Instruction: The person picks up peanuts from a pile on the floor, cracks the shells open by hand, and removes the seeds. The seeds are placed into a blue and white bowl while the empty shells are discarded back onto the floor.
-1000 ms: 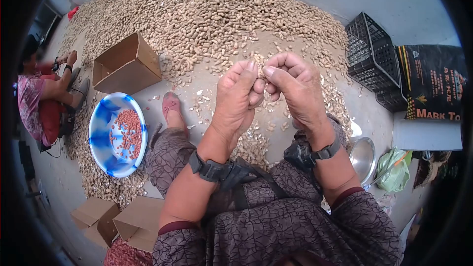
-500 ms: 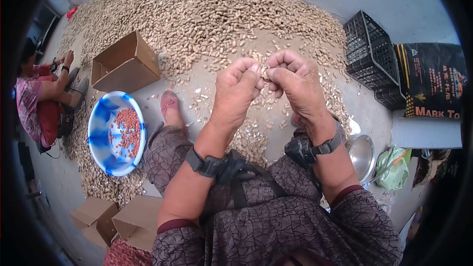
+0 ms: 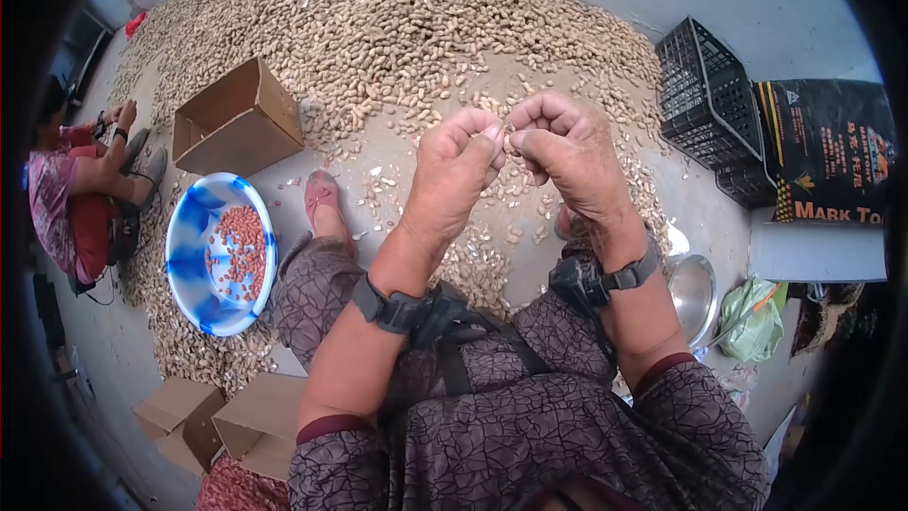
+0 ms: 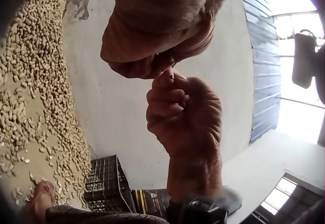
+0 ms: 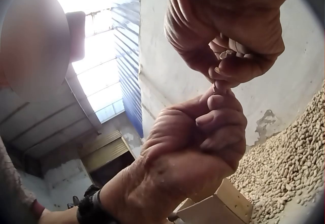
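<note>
In the head view my left hand [image 3: 449,170] and right hand [image 3: 572,156] meet fingertip to fingertip in front of my knees. Both pinch a small peanut [image 3: 507,139] between thumb and forefinger, mostly hidden by the fingers. Seen from the right wrist, a small pale piece [image 5: 226,55] lies inside the curled fingers of the right hand. Broken shells [image 3: 478,270] litter the floor below the hands. To the left stands a blue and white basin [image 3: 189,265] holding reddish shelled peanuts [image 3: 241,246].
A large heap of unshelled peanuts [image 3: 378,33] spreads along the wall. An open cardboard box [image 3: 251,137] stands behind the basin. On the right are black crates [image 3: 705,95], a black printed bag [image 3: 832,151] and a metal bowl [image 3: 695,298]. Another person [image 3: 80,189] squats at far left.
Both hands have risen slightly in the head view, their fingertips still together. Less of the peanut shows between them now. The basin and boxes appear shifted slightly left.
</note>
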A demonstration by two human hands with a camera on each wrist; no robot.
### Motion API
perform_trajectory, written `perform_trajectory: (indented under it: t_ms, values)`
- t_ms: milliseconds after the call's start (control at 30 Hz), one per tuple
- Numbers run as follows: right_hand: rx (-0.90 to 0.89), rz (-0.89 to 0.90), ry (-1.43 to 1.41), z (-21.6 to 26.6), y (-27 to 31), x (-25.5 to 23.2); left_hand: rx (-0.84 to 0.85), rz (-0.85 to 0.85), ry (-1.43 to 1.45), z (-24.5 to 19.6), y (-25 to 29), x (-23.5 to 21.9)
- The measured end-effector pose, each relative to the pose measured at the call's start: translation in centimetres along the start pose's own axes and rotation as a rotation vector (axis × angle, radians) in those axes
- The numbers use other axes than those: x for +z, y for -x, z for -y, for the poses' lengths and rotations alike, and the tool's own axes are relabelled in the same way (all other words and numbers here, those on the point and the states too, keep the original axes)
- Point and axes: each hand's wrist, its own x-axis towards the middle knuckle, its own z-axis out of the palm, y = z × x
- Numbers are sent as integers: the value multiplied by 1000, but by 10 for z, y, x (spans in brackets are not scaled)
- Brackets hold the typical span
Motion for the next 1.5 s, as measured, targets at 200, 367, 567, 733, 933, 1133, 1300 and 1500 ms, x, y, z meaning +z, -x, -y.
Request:
perform_trajectory:
  t_ms: [200,367,567,733,933,1133,1300,1500]
  values:
    - [-49,-1,127,-1,1,-2,-34,37,32,6,-1,-1]
    - [-11,32,-75,-6,1,-4,-71,47,259,9,0,2]
    - [26,77,-362,-13,0,-4,-53,84,378,14,3,1]
    - [61,132,-541,-21,-4,-5,-49,115,438,14,4,2]
    - [86,106,-633,-23,-4,1,34,-18,310,11,6,10]
    - [12,-5,-141,-3,6,8,175,-84,-76,8,9,9]
    - [38,-21,-252,-12,3,4,135,-63,181,9,8,12]
    - [71,17,-394,-13,3,4,22,54,441,15,4,3]
